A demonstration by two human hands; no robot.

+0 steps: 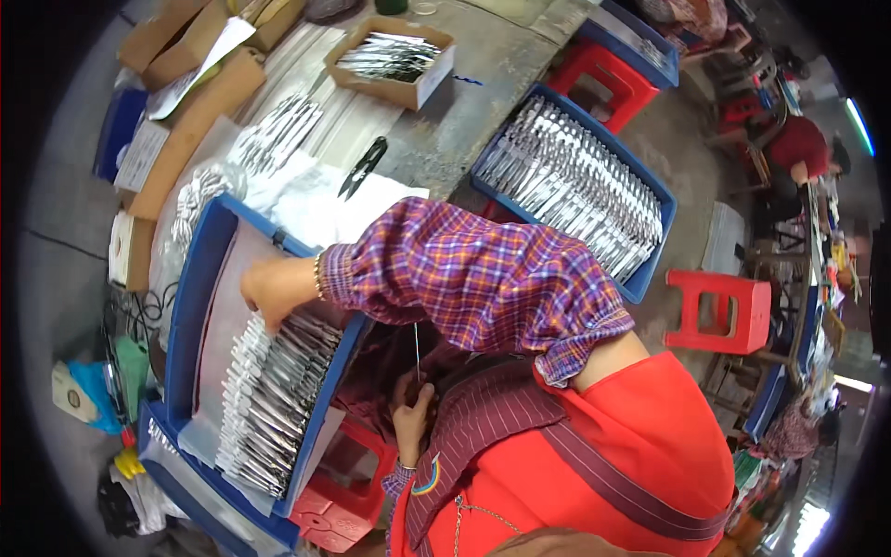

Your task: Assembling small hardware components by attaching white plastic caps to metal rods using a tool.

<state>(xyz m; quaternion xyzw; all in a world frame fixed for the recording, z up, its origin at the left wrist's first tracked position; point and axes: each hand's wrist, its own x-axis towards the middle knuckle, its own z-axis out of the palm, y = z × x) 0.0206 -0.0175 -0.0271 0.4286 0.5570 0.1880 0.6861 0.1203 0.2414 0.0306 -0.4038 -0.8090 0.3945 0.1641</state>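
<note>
My right arm, in a plaid sleeve, reaches across to a blue plastic bin (176, 343) on the left. My right hand (277, 290) is inside it, fingers curled down at the far end of a packed row of slender silver pen-like pieces (278, 399). What those fingers hold, if anything, is hidden. A translucent sheet (243, 265) lines the bin. Lower and nearer my body, my left hand (411, 418) pinches a thin pale rod (418, 348) that points upward. Dark cloth lies behind that hand.
A worktable (473, 46) holds a cardboard box (408, 91) of silver pieces, a loose pile of them (278, 135) and black-handled snips (364, 167). Another full blue bin (580, 181) stands right of the table. Red stools (719, 311) stand around; a person in red (798, 148) is farther right.
</note>
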